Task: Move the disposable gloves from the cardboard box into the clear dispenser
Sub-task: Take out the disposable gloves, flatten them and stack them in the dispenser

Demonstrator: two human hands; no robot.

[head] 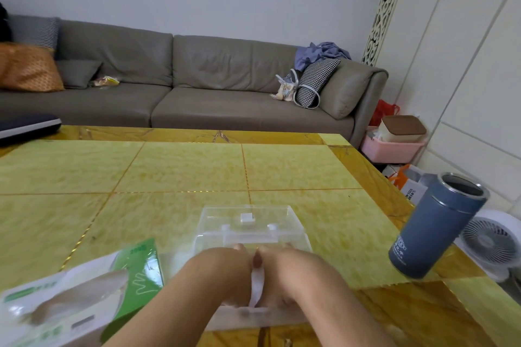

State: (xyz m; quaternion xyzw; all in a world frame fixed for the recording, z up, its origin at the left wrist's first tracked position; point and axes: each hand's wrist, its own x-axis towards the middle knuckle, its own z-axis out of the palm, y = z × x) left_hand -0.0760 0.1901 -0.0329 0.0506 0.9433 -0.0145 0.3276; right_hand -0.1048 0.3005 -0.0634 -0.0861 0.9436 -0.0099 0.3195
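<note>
- Left hand [225, 270] and right hand [284, 270] side by side inside clear dispenser [248, 222], fingers hidden; grip cannot be told.
- White gloves [257, 284] between hands.
- Cardboard box [76, 298] left on tabletop [169, 172].

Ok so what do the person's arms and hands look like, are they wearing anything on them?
Both forearms are bare as far as the picture shows: no sleeves, no gloves. No watch, bracelet or ring shows on the left hand or the right hand. The picture is slightly blurred, so fine details such as nails cannot be told.
</note>
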